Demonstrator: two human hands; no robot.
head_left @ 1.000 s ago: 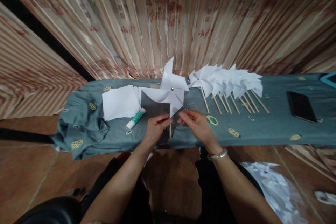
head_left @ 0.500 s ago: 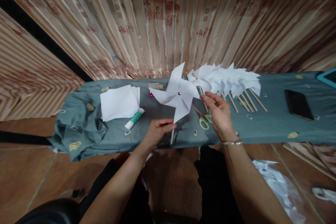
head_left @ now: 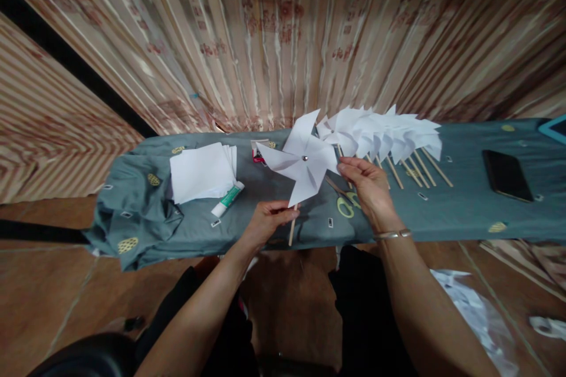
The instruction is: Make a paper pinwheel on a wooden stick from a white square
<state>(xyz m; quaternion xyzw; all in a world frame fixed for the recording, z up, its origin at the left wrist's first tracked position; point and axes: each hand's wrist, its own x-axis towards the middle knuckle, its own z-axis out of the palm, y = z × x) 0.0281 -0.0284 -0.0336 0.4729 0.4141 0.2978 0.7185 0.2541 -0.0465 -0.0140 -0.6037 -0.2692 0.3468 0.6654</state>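
A white paper pinwheel (head_left: 305, 174) with a shiny pin at its centre stands raised over the cloth-covered table. My left hand (head_left: 269, 219) pinches its wooden stick (head_left: 292, 231) just under the lowest blade. At the right blade's tip, the thumb and fingers of my right hand (head_left: 369, 185) are closed together against the paper edge. Scissors with yellow-green handles (head_left: 345, 207) lie beside my right hand, partly covered by it. Behind that hand, several finished pinwheels (head_left: 389, 132) overlap in a row, their sticks pointing toward me.
A stack of white paper (head_left: 202, 174) and a green-and-white glue stick (head_left: 227, 199) lie on the left. Behind the pinwheel is a small red box (head_left: 257, 155). A black phone (head_left: 507, 175) rests on the right. Pleated curtain (head_left: 283, 41) hangs along the back edge.
The held pinwheel's blades have turned slightly, the top tip shifting right. My right hand has moved a little with the right blade; my left still grips the stick.
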